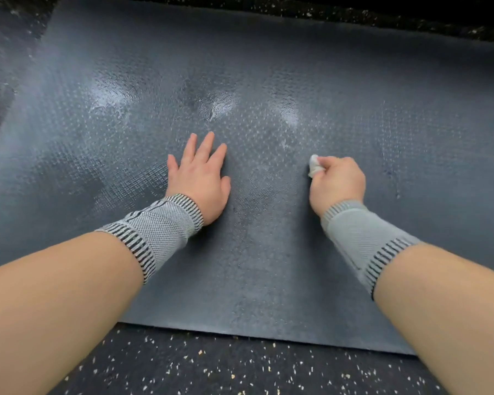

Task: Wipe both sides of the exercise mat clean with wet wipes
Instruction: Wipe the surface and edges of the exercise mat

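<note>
- Presently, mat (268, 266): grey, textured, flat on the speckled floor (211, 372); pale wet-looking patches at its middle.
- Left hand (200, 178): fingers straight, palm flat on the mat, holding nothing; likely pinning the mat against sliding.
- Right hand (337, 181): fingers curled round a bunched white wipe (313, 165), which pokes out at the thumb side, low to the mat; likely balled up to bear down on marks.
- Wrist sleeves (160, 226): grey knit, both forearms.
- Containers: none in view; no wipe pack visible.

No text, label, brand, number or sign can be read anywhere; none is borne by the exercise mat (268, 81), the wrist sleeves (160, 223) or the speckled floor (240, 372).
</note>
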`<state>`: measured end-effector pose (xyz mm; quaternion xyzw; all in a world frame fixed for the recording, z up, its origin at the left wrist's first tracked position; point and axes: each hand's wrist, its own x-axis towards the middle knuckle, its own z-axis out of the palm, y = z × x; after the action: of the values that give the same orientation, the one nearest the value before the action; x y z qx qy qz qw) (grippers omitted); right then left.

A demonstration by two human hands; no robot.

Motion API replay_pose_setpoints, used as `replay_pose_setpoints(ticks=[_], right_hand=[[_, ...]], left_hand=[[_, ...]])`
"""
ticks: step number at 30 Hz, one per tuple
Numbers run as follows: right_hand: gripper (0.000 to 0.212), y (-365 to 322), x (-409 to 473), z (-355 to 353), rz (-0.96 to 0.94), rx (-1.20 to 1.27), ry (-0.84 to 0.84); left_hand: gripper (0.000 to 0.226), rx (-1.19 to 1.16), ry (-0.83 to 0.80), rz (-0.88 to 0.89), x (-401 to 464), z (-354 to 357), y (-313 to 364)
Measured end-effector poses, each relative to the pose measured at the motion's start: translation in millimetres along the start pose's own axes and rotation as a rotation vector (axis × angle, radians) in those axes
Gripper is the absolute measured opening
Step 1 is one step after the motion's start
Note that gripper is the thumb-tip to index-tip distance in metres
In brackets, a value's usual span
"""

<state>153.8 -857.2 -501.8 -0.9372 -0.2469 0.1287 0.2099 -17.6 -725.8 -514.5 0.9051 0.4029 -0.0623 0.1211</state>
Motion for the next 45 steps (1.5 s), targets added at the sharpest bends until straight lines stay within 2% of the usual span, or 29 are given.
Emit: replay_pose_setpoints(ticks=[2, 4, 6, 8, 10, 12, 14, 16, 19, 21, 22, 26, 28, 31, 35, 37, 41, 43, 45], right_hand=[[0.029, -7, -20, 15, -0.044, -0.074, -0.071], [0.029, -16, -53, 26, -0.219, -0.121, -0.171], [0.028, -19, -73, 26, -0.384, -0.080, -0.323], [0.024, -16, -58, 16, -0.458, -0.032, -0.364], [0.024, -14, -18, 7, -0.372, -0.012, -0.212], [0.027, -13, 26, 0, -0.149, -0.048, -0.034], [0.029, -15, 40, 3, 0.008, -0.145, -0.003], [0.028, -28, 15, 14, -0.017, -0.173, -0.071], [0.027, -49, -47, 28, -0.270, -0.103, -0.266], [0.026, -50, -56, 22, -0.369, -0.064, -0.352], [0.024, -50, -42, 17, -0.359, -0.047, -0.325], [0.027, -43, 45, -1, -0.162, -0.090, -0.036], [0.030, -38, 66, 4, -0.064, -0.129, 0.009], [0.028, -44, 40, 26, -0.077, -0.158, -0.033], [0.023, -48, 6, 24, -0.369, -0.103, -0.296], [0.024, -52, 35, 8, -0.439, -0.112, -0.304], [0.028, -62, 129, -13, -0.262, -0.219, -0.086], [0.029, -63, 144, -9, -0.183, -0.256, -0.088], [0.026, -62, 127, 2, -0.198, -0.298, -0.125]], left_hand=[[0.065, -0.037, -0.013, -0.065, 13, -2, 0], [0.068, -0.039, -0.057, -0.103, 20, 0, 4], [0.068, -0.026, -0.068, -0.110, 23, 5, 6], [0.069, -0.023, -0.048, -0.098, 23, 6, 4], [0.070, -0.016, -0.037, -0.081, 23, 2, 0], [0.071, 0.003, -0.037, -0.060, 27, -5, -2], [0.070, 0.042, -0.030, -0.032, 32, -11, -2], [0.069, 0.046, -0.025, -0.021, 37, -16, -2], [0.066, 0.003, -0.044, -0.035, 44, -23, -5], [0.063, -0.031, -0.056, -0.044, 46, -25, -5], [0.063, -0.047, -0.056, -0.051, 47, -25, -6], [0.061, -0.071, -0.079, -0.065, 48, -29, -7], [0.062, -0.036, -0.088, -0.042, 47, -27, -7], [0.062, -0.016, -0.069, -0.022, 52, -28, -7], [0.065, -0.038, -0.074, -0.053, 50, -27, -2], [0.068, -0.040, -0.069, -0.019, 51, -27, -4], [0.082, -0.011, -0.093, 0.062, 69, -32, -16], [0.083, 0.039, -0.096, 0.062, 83, -39, -18], [0.085, 0.074, -0.120, 0.045, 96, -46, -19]])
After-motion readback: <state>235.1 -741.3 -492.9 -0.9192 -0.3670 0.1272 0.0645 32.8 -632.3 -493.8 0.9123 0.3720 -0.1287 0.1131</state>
